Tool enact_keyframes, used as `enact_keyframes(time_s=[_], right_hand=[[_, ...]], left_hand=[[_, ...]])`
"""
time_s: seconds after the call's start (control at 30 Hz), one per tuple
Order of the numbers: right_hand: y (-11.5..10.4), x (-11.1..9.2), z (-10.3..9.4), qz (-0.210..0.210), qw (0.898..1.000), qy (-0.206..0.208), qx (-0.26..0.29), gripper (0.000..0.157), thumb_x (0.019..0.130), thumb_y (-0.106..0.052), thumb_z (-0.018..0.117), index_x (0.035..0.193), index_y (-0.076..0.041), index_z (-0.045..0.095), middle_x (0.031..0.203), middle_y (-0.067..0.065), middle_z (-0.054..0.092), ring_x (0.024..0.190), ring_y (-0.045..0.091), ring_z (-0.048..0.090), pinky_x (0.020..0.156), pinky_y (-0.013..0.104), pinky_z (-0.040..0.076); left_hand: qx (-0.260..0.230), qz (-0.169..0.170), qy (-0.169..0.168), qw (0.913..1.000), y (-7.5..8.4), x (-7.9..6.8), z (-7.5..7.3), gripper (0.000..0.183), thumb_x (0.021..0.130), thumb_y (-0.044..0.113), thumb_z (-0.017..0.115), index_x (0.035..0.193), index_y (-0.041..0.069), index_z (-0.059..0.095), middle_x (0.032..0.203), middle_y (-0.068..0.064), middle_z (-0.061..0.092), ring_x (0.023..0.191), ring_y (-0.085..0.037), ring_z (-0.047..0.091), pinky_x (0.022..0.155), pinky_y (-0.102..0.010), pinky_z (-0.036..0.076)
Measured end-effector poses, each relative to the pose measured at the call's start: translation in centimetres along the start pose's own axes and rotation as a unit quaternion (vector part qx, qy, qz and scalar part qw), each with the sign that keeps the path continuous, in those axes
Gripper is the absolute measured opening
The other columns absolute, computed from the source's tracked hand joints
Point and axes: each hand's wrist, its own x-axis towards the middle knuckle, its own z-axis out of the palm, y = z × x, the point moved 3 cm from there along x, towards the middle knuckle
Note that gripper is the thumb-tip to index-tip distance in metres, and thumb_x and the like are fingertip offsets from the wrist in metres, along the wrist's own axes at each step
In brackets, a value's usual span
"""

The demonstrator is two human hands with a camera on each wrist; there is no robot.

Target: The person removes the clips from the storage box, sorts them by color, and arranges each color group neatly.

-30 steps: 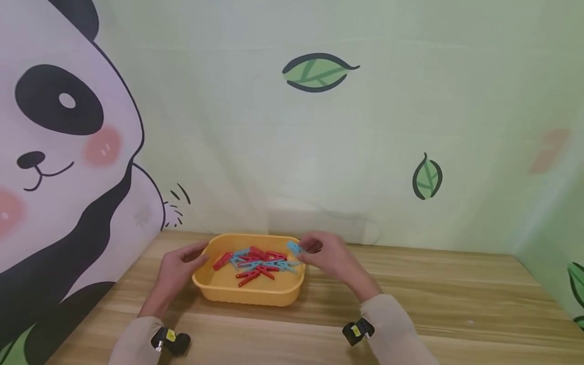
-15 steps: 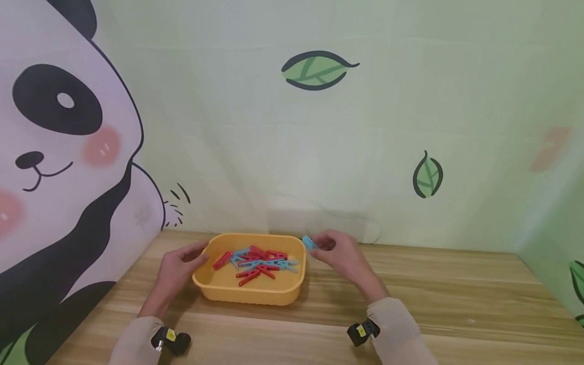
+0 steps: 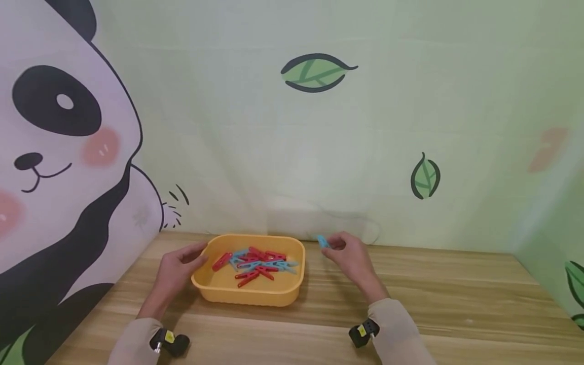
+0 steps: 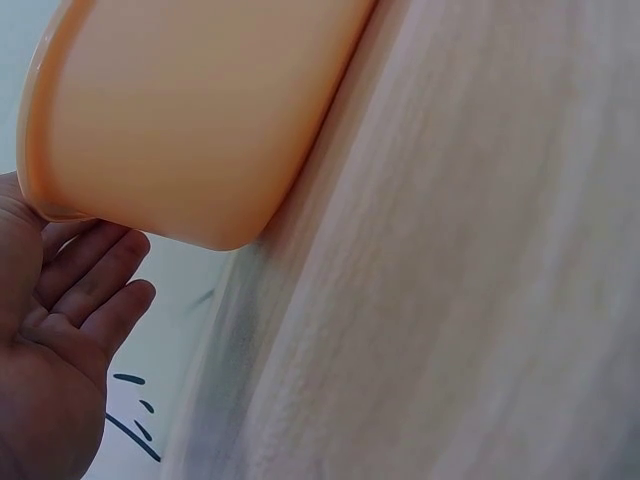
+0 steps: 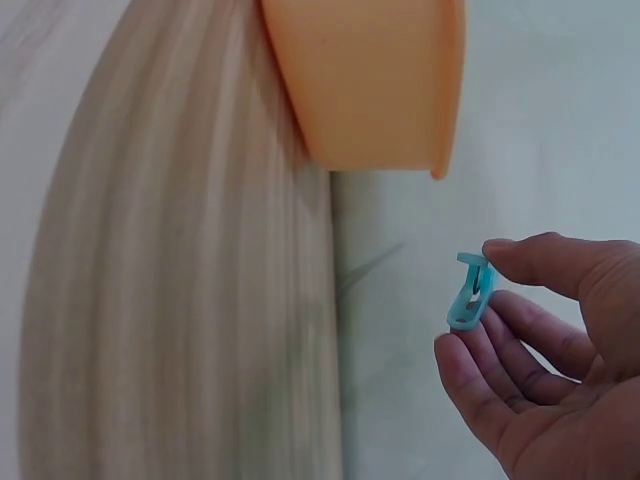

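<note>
A yellow plastic basket point(image 3: 248, 296) stands on the wooden table with several red and blue clothespins point(image 3: 260, 263) heaped inside. My left hand point(image 3: 175, 268) rests against its left end, with thumb and fingertips at the rim. In the left wrist view its fingers point(image 4: 100, 270) lie loosely beside the basket's outer wall. My right hand point(image 3: 353, 258) pinches a light blue clothespin point(image 5: 472, 292) between thumb and fingers. It hovers above the table, just right of the basket, touching neither.
The wooden table point(image 3: 433, 294) extends right of the basket and in front of it. A light green backdrop point(image 3: 388, 126) with a panda and leaves rises behind the table's back edge. Wrist cameras point(image 3: 360, 332) are strapped to both forearms.
My right hand has carried the blue clothespin from over the basket's right rim out to the right. My left hand and the basket have stayed put.
</note>
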Motion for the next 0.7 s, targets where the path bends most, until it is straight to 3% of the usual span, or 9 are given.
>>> enact_keyframes(time_s=[0.3, 0.7], right_hand=[[1.5, 0.4, 0.1, 0.028, 0.999, 0.009, -0.014, 0.021, 0.091, -0.008, 0.082, 0.106, 0.005, 0.073, 0.101, 0.014, 0.073, 0.096, 0.03, 0.069, 0.086, 0.045, 0.06], [3.9, 0.4, -0.1, 0.07, 0.997, -0.001, -0.04, 0.025, 0.091, -0.014, 0.083, 0.103, 0.006, 0.073, 0.1, 0.016, 0.075, 0.094, 0.032, 0.07, 0.083, 0.046, 0.061]], left_hand=[[0.013, -0.006, 0.0, 0.9999, 0.1, 0.0, 0.0, 0.047, 0.105, 0.018, 0.069, 0.147, -0.001, 0.061, 0.145, -0.024, 0.062, 0.134, -0.039, 0.06, 0.108, -0.038, 0.051], [0.013, -0.005, -0.002, 0.9999, 0.1, 0.0, 0.0, 0.046, 0.105, 0.017, 0.069, 0.147, -0.001, 0.061, 0.146, -0.024, 0.062, 0.134, -0.039, 0.06, 0.107, -0.036, 0.051]])
